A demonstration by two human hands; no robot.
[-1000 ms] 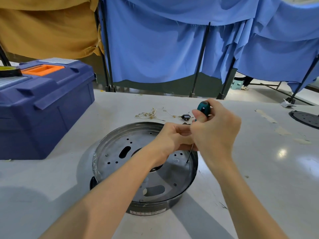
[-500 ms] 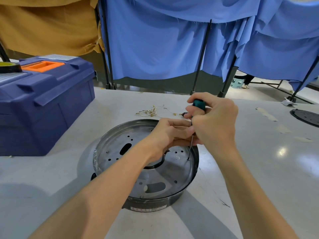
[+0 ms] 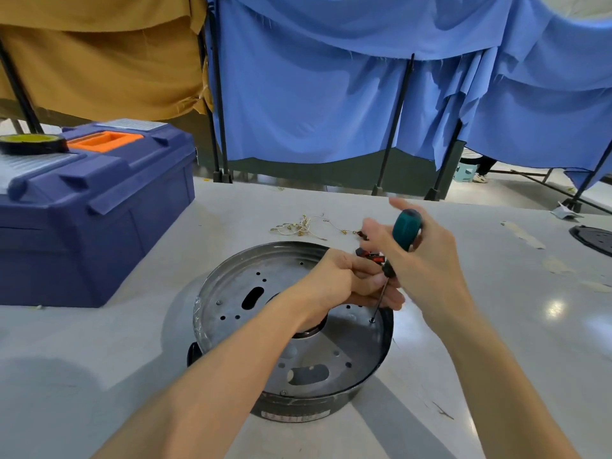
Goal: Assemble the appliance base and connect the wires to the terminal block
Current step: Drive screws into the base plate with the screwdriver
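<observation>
One metal base (image 3: 231,293), one screwdriver (image 3: 406,230), one toolbox (image 3: 99,233), one tape roll (image 3: 31,144), one wire bundle (image 3: 298,226), perhaps one dark disc (image 3: 594,240).

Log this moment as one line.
step: fastening | screwdriver tip at hole in base | left hand grips shaft | right hand spread on handle, blurred
</observation>
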